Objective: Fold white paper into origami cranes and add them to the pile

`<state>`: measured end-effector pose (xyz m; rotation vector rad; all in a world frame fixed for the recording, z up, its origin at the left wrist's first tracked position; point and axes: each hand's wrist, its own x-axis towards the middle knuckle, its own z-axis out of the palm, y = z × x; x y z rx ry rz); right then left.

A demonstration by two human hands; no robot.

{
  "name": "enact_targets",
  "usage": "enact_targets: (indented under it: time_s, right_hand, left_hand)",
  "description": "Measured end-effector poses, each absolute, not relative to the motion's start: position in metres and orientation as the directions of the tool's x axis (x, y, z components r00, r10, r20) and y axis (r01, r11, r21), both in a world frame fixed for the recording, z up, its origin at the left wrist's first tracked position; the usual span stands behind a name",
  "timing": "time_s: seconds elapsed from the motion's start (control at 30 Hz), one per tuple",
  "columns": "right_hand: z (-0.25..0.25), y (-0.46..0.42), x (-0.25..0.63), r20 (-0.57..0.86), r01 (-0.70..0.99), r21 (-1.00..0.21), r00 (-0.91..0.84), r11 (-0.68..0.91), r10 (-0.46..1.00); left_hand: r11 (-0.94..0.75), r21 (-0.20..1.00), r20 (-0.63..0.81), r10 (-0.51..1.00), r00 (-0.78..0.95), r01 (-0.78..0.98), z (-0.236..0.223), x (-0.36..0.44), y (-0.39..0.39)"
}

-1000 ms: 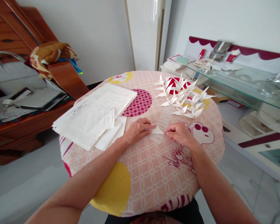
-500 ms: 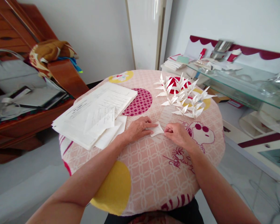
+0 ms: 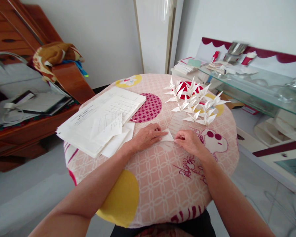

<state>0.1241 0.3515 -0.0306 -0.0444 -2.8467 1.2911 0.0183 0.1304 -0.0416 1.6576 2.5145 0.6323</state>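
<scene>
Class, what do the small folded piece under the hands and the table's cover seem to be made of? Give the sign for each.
Folded piece: thin white matte paper, likely; it keeps sharp creases and a pointed corner. Table cover: probably soft printed fabric; matte, patterned, draping over the round edge.

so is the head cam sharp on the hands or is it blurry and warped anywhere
Head view: both hands, left hand and right hand, and the small folded paper are fairly sharp in soft, even light; the round table bulges from wide-angle distortion; the glass shelf at right is smeared and glary.

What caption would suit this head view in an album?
Both hands, left hand and right hand, press a small white paper beside folded paper cranes on the round table.
</scene>
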Motion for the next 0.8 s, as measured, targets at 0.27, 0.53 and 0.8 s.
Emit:
enact_targets:
  time_s: [0.27, 0.53, 0.8]
  right_hand:
    - [-0.0311, 0.3474, 0.1233, 0.019, 0.024, -0.692, -0.998, 0.721, 0.052]
    - [-0.0317, 0.3493, 0.1247, 0.006, 0.021, -0.745, -0.999, 0.667, 0.038]
    - [-0.0318, 0.3506, 0.1246, 0.024, -0.006, -0.765, -1.0, 0.644, 0.019]
  left_hand:
    - [0.314, 0.375, 0.183, 0.897, -0.401, 0.872, -0.0438, 0.0161, 0.129]
    - [0.317, 0.368, 0.177, 0.899, -0.4, 0.874, -0.0445, 0.0161, 0.1294]
    - [0.331, 0.254, 0.195, 0.903, -0.384, 0.909, -0.0452, 0.0223, 0.131]
